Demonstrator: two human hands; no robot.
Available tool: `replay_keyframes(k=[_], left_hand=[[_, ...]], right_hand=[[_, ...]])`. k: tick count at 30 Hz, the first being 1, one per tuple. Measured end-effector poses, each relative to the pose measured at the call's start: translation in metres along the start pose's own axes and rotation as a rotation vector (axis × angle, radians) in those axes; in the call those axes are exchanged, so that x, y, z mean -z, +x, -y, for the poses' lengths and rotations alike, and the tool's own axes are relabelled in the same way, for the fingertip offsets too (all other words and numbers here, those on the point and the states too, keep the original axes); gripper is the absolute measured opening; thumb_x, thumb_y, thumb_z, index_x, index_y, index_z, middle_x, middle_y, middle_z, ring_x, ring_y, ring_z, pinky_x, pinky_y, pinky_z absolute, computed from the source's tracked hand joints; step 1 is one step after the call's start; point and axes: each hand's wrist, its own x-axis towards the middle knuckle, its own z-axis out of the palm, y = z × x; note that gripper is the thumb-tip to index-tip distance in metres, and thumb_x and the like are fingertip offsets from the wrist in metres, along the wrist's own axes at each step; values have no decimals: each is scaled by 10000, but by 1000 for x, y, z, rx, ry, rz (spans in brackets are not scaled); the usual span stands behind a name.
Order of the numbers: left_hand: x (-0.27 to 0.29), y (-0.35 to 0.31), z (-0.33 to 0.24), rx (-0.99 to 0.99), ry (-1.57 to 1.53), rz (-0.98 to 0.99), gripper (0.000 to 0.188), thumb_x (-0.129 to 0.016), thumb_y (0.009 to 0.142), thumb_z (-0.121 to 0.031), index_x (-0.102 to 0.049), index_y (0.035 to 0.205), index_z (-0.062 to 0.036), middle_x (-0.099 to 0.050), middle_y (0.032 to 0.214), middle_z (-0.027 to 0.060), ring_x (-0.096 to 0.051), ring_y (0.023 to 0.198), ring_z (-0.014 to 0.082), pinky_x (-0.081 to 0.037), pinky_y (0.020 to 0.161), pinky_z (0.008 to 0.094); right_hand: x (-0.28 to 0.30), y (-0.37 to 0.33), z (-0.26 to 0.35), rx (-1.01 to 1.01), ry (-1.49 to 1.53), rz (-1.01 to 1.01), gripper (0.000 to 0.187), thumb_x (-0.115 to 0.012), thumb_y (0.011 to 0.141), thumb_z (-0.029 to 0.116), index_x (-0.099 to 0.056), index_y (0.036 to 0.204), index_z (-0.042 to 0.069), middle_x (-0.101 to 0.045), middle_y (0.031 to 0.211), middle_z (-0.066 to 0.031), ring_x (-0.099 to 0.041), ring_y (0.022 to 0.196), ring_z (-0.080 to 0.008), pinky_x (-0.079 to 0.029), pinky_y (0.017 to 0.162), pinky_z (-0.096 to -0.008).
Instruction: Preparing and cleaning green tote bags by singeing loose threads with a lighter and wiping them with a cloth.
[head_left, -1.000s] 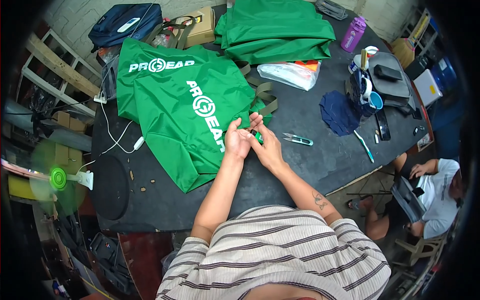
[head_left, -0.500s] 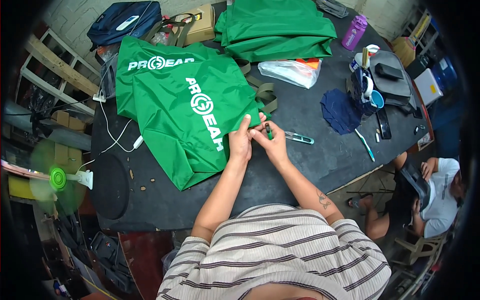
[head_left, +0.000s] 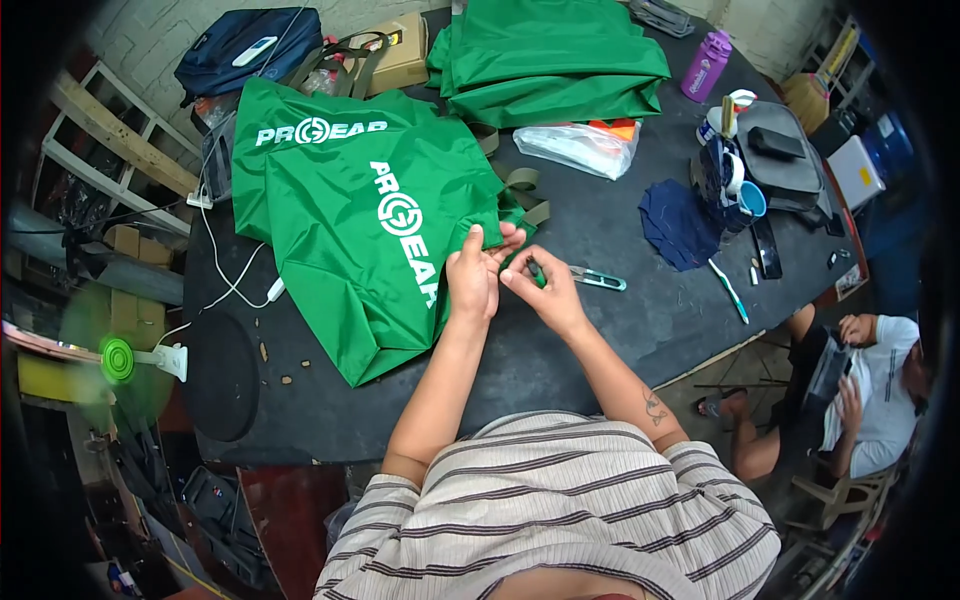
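Fingers of the left hand (head_left: 474, 278) pinch the green bag (head_left: 365, 225) edge taut on the table (head_left: 560, 370) — right hand (head_left: 545, 290) grips small green snips (head_left: 536, 271), poised at the seam.

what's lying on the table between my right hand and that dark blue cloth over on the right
A green-handled cutter lies just beside your right hand; past it, bare dark table up to the blue cloth, in the head view.

The person is wearing a short-sleeved shirt (head_left: 560, 510) striped in pale beige and dark lines. Both forearms are showing bare, and the right forearm is bearing a small dark tattoo (head_left: 655, 405).
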Motion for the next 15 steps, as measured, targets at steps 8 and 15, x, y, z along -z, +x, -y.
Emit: replay_keyframes(k=[8, 15], left_hand=[[18, 6, 11, 25, -91, -27, 351, -561, 932, -309, -588, 937, 41, -636, 878, 134, -635, 864, 241, -506, 832, 367], [18, 5, 7, 106, -29, 119, 469, -431, 979, -342, -578, 1030, 100, -650, 1008, 201, -632, 897, 251, -483, 858, 357]], right_hand=[[-13, -4, 11, -243, 11, 75, 272, -506, 955, 293, -520, 1033, 34, -621, 914, -131, -617, 824, -230, -482, 726, -360], [-23, -1, 3, 192, -351, -164, 249, -605, 846, 242, -555, 990, 45, -665, 898, -133, -655, 771, -330, -511, 662, -396]])
